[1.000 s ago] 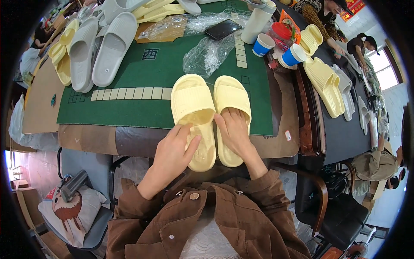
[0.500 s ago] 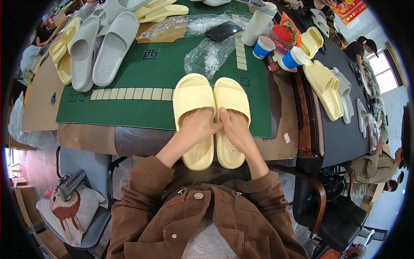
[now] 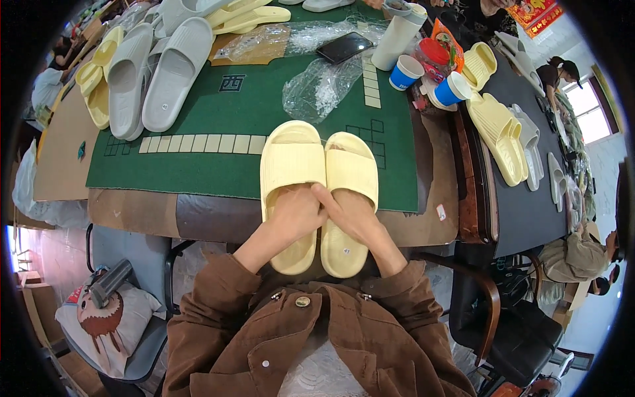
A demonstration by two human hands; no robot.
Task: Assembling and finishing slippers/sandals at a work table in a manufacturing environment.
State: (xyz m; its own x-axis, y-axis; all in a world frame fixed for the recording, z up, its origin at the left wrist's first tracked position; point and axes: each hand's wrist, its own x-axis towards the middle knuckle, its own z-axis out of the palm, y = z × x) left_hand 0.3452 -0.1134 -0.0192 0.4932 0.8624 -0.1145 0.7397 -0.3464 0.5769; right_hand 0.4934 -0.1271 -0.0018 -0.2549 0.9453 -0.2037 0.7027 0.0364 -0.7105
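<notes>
A pair of pale yellow slide slippers is held side by side before me, toes away, over the near edge of the green mat. My left hand (image 3: 293, 213) reaches under the strap of the left slipper (image 3: 293, 160), fingers tucked in and hidden. In the same way my right hand (image 3: 355, 215) grips the right slipper (image 3: 351, 171), its thumb touching the left hand where the two slippers meet. The heels hang out past the table's front edge. A small round sticker shows on the right slipper's heel.
Grey slippers (image 3: 173, 83) and yellow slippers (image 3: 100, 79) lie at the far left. Beyond the green mat's (image 3: 198, 173) middle are clear plastic bags (image 3: 317, 89), a black phone (image 3: 344, 46), a white bottle (image 3: 397, 40) and paper cups (image 3: 405, 73). More yellow slippers (image 3: 497, 135) rest on the right-hand table.
Both hands have drawn the yellow slippers toward me and slightly left, uncovering more of the mat's printed lines. At the far right back, grey slippers have shifted.
</notes>
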